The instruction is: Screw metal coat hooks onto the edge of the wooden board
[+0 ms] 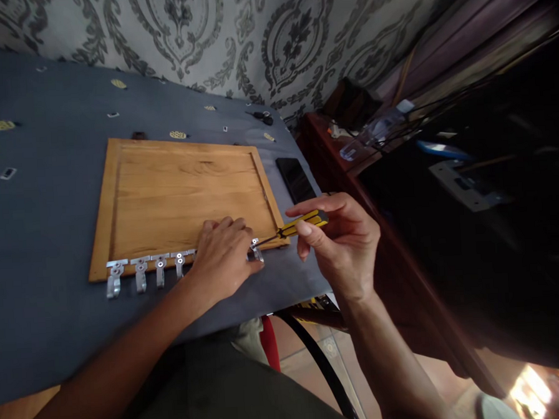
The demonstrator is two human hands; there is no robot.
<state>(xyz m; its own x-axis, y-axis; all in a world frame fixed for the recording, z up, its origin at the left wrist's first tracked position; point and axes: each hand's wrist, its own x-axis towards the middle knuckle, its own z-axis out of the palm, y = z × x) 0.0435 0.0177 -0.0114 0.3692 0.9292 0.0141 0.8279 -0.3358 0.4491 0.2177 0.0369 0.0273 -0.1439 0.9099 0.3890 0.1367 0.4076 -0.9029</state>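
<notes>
A framed wooden cabinet door [185, 189] lies flat on the table, with several metal hinges [161, 269] in a row along its near edge. My left hand [226, 256] rests over that edge, fingertips curled on the wood. Its thumb and forefinger close around the rightmost hinge [258, 253], which is partly covered. In my right hand [344, 237], thumb and fingers pinch the yellow and black handle of a screwdriver [303, 222]. The screwdriver points left, its tip at the rightmost hinge; whether it sits in a screw head is too small to tell.
A black phone [295, 178] lies right of the door, and black scissors [261, 117] lie farther back. The grey-blue tablecloth [50, 215] has a pineapple print. A dark wooden cabinet [337, 162] with a clear plastic bottle [378, 129] on it stands to the right.
</notes>
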